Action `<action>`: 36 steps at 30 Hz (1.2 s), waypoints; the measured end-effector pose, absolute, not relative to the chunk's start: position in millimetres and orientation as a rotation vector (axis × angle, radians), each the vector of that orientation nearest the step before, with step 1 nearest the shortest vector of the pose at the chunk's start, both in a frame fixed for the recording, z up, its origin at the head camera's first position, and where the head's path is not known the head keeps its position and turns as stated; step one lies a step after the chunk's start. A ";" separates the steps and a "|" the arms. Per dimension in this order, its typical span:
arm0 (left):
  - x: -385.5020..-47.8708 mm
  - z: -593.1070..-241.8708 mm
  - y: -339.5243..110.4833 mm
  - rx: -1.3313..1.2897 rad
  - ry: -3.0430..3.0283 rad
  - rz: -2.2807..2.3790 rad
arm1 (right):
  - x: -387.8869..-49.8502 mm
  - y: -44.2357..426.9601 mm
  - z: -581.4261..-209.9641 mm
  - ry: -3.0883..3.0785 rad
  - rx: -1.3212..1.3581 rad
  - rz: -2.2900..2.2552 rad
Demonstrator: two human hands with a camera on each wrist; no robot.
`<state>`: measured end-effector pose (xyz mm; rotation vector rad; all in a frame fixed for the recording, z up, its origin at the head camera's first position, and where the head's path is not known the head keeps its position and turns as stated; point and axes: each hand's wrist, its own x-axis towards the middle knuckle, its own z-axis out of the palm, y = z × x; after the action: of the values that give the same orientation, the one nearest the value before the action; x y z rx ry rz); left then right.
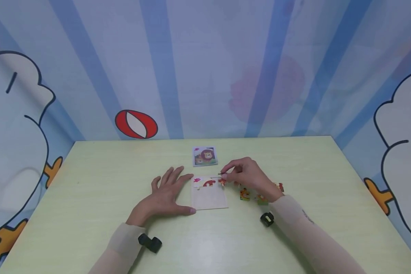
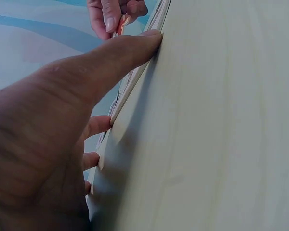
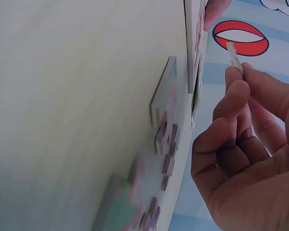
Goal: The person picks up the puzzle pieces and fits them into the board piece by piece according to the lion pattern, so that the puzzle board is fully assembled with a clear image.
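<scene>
A pale square puzzle board (image 1: 209,199) lies in the middle of the table, with a few jigsaw pieces (image 1: 209,183) along its far edge. My left hand (image 1: 166,196) is spread at the board's left side. Its thumb (image 2: 149,36) touches the near left corner and its index fingertip the far left corner. Over the board's far right corner, my right hand (image 1: 250,176) pinches a puzzle piece (image 1: 222,182) between thumb and index finger. In the right wrist view that piece (image 3: 233,55) appears edge-on, held up off the table.
Several loose puzzle pieces (image 1: 244,194) lie right of the board, partly hidden under the right hand and forearm. Beyond the board is a lion picture card (image 1: 204,156). A printed curtain (image 1: 209,68) hangs behind the pale table (image 1: 106,171).
</scene>
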<state>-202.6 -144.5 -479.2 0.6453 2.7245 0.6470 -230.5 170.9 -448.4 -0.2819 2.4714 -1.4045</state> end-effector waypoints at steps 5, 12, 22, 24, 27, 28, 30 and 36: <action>-202.3 -479.2 -144.7 0.643 2.726 0.648 | -232.4 164.7 -448.9 2.440 -0.246 -1.384; -201.4 -478.7 -145.5 0.631 2.725 0.646 | -237.1 156.0 -452.3 2.458 -0.208 -1.327; -201.3 -478.9 -144.3 0.646 2.738 0.633 | -241.8 147.5 -453.6 2.481 -0.238 -1.280; -201.1 -477.8 -143.7 0.642 2.734 0.639 | -242.3 147.0 -453.4 2.489 -0.241 -1.269; -200.6 -476.1 -143.1 0.637 2.729 0.646 | -243.4 146.3 -453.1 2.500 -0.243 -1.250; -200.6 -475.7 -142.9 0.636 2.728 0.646 | -243.9 146.0 -453.2 2.503 -0.242 -1.242; -200.5 -475.2 -142.8 0.632 2.727 0.644 | -244.9 144.9 -452.9 2.513 -0.243 -1.219; -200.9 -475.3 -142.7 0.624 2.724 0.639 | -246.6 139.6 -452.3 2.567 -0.231 -1.124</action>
<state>-200.9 -142.7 -475.3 0.6240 2.7244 0.6389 -246.6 139.6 -452.3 -0.2315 2.5666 -1.1242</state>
